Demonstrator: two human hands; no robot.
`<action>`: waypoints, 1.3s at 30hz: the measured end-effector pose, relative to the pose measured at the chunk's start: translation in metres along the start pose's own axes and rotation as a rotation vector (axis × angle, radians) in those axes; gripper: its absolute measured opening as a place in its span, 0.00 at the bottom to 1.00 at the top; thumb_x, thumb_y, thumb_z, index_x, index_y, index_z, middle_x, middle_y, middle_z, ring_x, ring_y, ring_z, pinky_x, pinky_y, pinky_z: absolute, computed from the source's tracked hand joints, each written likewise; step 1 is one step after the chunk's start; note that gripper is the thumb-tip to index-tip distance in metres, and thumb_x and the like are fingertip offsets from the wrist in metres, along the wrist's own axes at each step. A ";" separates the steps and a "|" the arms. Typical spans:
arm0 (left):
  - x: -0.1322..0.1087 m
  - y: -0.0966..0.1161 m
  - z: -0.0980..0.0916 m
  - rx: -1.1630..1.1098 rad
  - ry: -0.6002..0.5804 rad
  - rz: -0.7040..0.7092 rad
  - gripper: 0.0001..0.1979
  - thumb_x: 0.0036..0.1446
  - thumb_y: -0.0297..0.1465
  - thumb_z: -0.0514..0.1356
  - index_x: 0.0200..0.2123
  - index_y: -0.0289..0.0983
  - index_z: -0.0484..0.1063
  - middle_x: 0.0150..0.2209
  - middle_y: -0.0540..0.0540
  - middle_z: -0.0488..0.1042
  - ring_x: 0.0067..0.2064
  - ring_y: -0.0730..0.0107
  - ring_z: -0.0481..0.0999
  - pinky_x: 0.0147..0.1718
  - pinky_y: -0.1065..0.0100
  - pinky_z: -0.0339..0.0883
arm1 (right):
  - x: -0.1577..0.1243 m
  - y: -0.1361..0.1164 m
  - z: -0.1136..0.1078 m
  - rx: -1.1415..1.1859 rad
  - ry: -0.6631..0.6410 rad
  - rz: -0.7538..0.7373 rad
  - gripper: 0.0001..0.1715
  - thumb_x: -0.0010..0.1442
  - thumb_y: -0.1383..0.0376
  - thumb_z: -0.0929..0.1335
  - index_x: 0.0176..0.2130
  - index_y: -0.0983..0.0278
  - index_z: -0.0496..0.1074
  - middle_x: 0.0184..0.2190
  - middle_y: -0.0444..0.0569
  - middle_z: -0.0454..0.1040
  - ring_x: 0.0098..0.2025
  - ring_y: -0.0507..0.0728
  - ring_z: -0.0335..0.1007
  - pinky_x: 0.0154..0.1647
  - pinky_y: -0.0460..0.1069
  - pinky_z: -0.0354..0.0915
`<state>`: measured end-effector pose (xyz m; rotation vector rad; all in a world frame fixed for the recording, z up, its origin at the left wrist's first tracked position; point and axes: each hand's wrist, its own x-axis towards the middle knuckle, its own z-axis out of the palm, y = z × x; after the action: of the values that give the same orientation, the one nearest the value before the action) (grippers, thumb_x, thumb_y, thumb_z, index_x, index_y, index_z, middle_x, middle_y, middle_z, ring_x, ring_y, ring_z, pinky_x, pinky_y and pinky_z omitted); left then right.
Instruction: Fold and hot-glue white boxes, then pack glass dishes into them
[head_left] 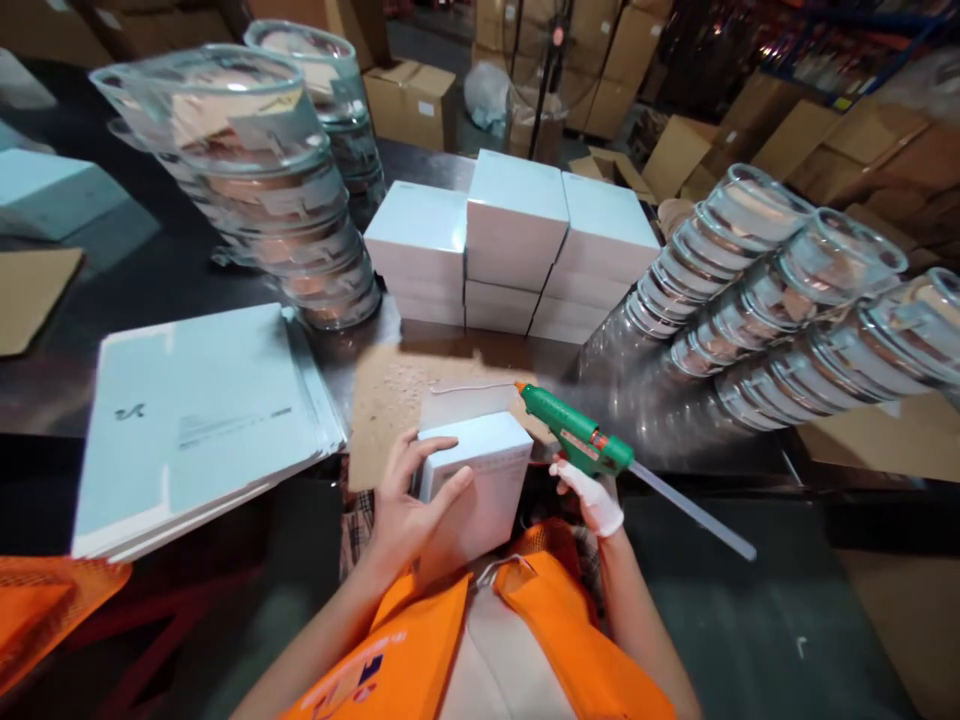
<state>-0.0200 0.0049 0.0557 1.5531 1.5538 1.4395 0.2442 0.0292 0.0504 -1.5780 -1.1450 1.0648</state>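
My left hand (412, 500) grips a white box (484, 490), its thumb and fingers around the left side. The box stands at the table's front edge with a flap (472, 400) folded out at the back. In my right hand (589, 495), partly wrapped in white, is a green glue gun (574, 428). The orange nozzle points left, at the flap's far edge, where a thin line of glue shows. A long clear glue stick (697, 515) sticks out of the gun's rear. My right fingers are partly hidden beneath the gun's body.
A cardboard sheet (382, 400) lies under the box. White boxes (517, 215) are stacked behind it. Flat white cartons (195, 400) lie left, near tall stacks of clear round containers (255, 190). More such stacks (795, 300) stand right. An orange garment (52, 610) shows at lower left.
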 end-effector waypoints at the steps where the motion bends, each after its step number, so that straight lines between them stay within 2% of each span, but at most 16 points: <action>1: 0.000 0.000 0.000 -0.007 0.000 -0.011 0.13 0.60 0.43 0.70 0.45 0.45 0.81 0.51 0.45 0.78 0.63 0.55 0.72 0.62 0.59 0.65 | 0.008 0.000 0.002 0.045 -0.032 0.055 0.29 0.50 0.44 0.75 0.37 0.66 0.83 0.31 0.54 0.83 0.20 0.53 0.69 0.20 0.50 0.68; 3: 0.001 0.000 0.000 -0.027 -0.001 -0.027 0.14 0.60 0.43 0.70 0.45 0.45 0.81 0.51 0.46 0.78 0.63 0.56 0.72 0.62 0.60 0.64 | 0.026 -0.003 0.009 0.126 -0.093 0.176 0.34 0.51 0.42 0.73 0.43 0.67 0.83 0.34 0.54 0.84 0.19 0.52 0.68 0.18 0.49 0.66; 5: 0.001 -0.001 -0.001 -0.059 -0.004 -0.036 0.14 0.59 0.43 0.70 0.45 0.45 0.81 0.51 0.46 0.78 0.64 0.56 0.71 0.62 0.60 0.64 | 0.043 -0.007 0.013 0.153 -0.134 0.252 0.36 0.55 0.40 0.69 0.43 0.67 0.82 0.30 0.54 0.84 0.20 0.55 0.71 0.19 0.49 0.68; 7: 0.000 -0.002 -0.002 -0.097 -0.004 -0.046 0.15 0.59 0.44 0.70 0.45 0.44 0.80 0.52 0.45 0.77 0.64 0.56 0.71 0.61 0.61 0.64 | 0.056 -0.012 0.010 0.096 -0.151 0.258 0.36 0.60 0.39 0.66 0.37 0.68 0.82 0.24 0.55 0.81 0.21 0.58 0.74 0.22 0.51 0.71; 10: -0.001 -0.005 -0.005 -0.153 -0.014 -0.071 0.15 0.58 0.43 0.71 0.45 0.44 0.80 0.53 0.44 0.76 0.64 0.56 0.71 0.61 0.63 0.64 | 0.059 -0.024 -0.004 -0.046 -0.081 0.207 0.30 0.60 0.42 0.72 0.26 0.66 0.79 0.18 0.54 0.75 0.27 0.62 0.80 0.30 0.52 0.74; 12: -0.002 -0.006 -0.006 -0.181 -0.034 -0.085 0.16 0.57 0.44 0.72 0.45 0.44 0.80 0.53 0.45 0.76 0.64 0.56 0.71 0.61 0.63 0.63 | 0.052 -0.034 -0.010 -0.103 0.012 0.134 0.24 0.57 0.46 0.76 0.27 0.64 0.78 0.22 0.53 0.78 0.37 0.64 0.82 0.38 0.52 0.75; 14: -0.001 -0.005 -0.005 -0.205 -0.059 -0.090 0.16 0.56 0.45 0.72 0.43 0.44 0.80 0.52 0.45 0.77 0.64 0.55 0.71 0.62 0.62 0.64 | 0.042 -0.044 -0.006 -0.089 0.046 0.059 0.21 0.55 0.47 0.77 0.36 0.62 0.81 0.34 0.53 0.84 0.46 0.64 0.82 0.47 0.53 0.76; 16: 0.000 -0.002 -0.003 -0.240 -0.100 -0.093 0.18 0.54 0.47 0.72 0.42 0.43 0.80 0.50 0.44 0.79 0.64 0.53 0.72 0.61 0.61 0.66 | 0.035 -0.053 0.008 0.004 -0.084 0.014 0.26 0.52 0.48 0.78 0.45 0.61 0.82 0.44 0.51 0.85 0.51 0.63 0.81 0.54 0.54 0.75; 19: 0.001 0.001 0.003 -0.311 -0.150 -0.128 0.21 0.52 0.50 0.73 0.40 0.41 0.78 0.51 0.40 0.79 0.65 0.48 0.72 0.60 0.57 0.68 | 0.033 -0.059 0.028 0.262 -0.367 0.057 0.33 0.45 0.50 0.83 0.47 0.62 0.82 0.45 0.50 0.85 0.49 0.63 0.81 0.54 0.56 0.75; 22: 0.003 0.002 0.009 -0.396 -0.120 -0.196 0.25 0.49 0.52 0.73 0.40 0.41 0.75 0.58 0.37 0.76 0.67 0.44 0.71 0.60 0.55 0.70 | 0.033 -0.057 0.031 0.378 -0.368 0.060 0.37 0.42 0.46 0.84 0.47 0.61 0.81 0.45 0.50 0.85 0.47 0.62 0.82 0.54 0.56 0.75; 25: 0.009 0.000 0.012 -0.561 -0.044 -0.232 0.31 0.50 0.52 0.74 0.50 0.45 0.69 0.53 0.40 0.77 0.60 0.48 0.78 0.54 0.55 0.75 | 0.028 -0.057 0.019 0.298 -0.485 -0.135 0.46 0.48 0.28 0.75 0.46 0.61 0.83 0.50 0.55 0.84 0.54 0.65 0.80 0.60 0.60 0.73; 27: 0.016 -0.001 0.011 -0.603 -0.044 -0.191 0.29 0.52 0.51 0.73 0.51 0.47 0.68 0.46 0.44 0.76 0.55 0.52 0.80 0.54 0.53 0.76 | 0.024 -0.060 0.010 0.218 -0.628 -0.331 0.51 0.51 0.23 0.68 0.48 0.60 0.83 0.56 0.57 0.81 0.60 0.68 0.77 0.64 0.63 0.70; 29: 0.021 -0.002 0.008 -0.534 -0.082 -0.108 0.23 0.53 0.51 0.72 0.42 0.44 0.72 0.42 0.45 0.74 0.54 0.54 0.79 0.58 0.51 0.74 | 0.020 -0.064 0.009 0.116 -0.674 -0.507 0.44 0.55 0.28 0.70 0.52 0.58 0.83 0.59 0.57 0.80 0.62 0.67 0.76 0.67 0.63 0.68; 32: 0.024 -0.002 0.002 -0.427 -0.102 -0.018 0.18 0.55 0.48 0.72 0.31 0.40 0.75 0.42 0.43 0.73 0.54 0.53 0.78 0.61 0.50 0.72 | 0.016 -0.065 0.018 -0.028 -0.602 -0.637 0.26 0.64 0.43 0.74 0.52 0.56 0.83 0.59 0.56 0.80 0.62 0.64 0.77 0.67 0.61 0.69; 34: 0.022 -0.001 0.000 -0.409 -0.104 0.006 0.15 0.57 0.45 0.72 0.32 0.40 0.77 0.43 0.43 0.73 0.55 0.53 0.78 0.59 0.51 0.72 | 0.015 -0.062 0.026 -0.050 -0.563 -0.648 0.19 0.67 0.48 0.73 0.49 0.56 0.84 0.57 0.55 0.82 0.61 0.63 0.78 0.66 0.62 0.71; 39: 0.016 -0.007 -0.002 -0.403 -0.081 -0.028 0.13 0.60 0.45 0.70 0.38 0.42 0.78 0.48 0.41 0.74 0.60 0.52 0.77 0.62 0.50 0.72 | 0.011 -0.054 0.035 0.023 -0.497 -0.603 0.15 0.66 0.52 0.74 0.45 0.58 0.85 0.52 0.55 0.84 0.58 0.63 0.80 0.61 0.60 0.74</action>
<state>-0.0281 0.0208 0.0554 1.3243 1.1463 1.5389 0.2024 0.0552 0.0924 -0.8572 -1.7867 1.0616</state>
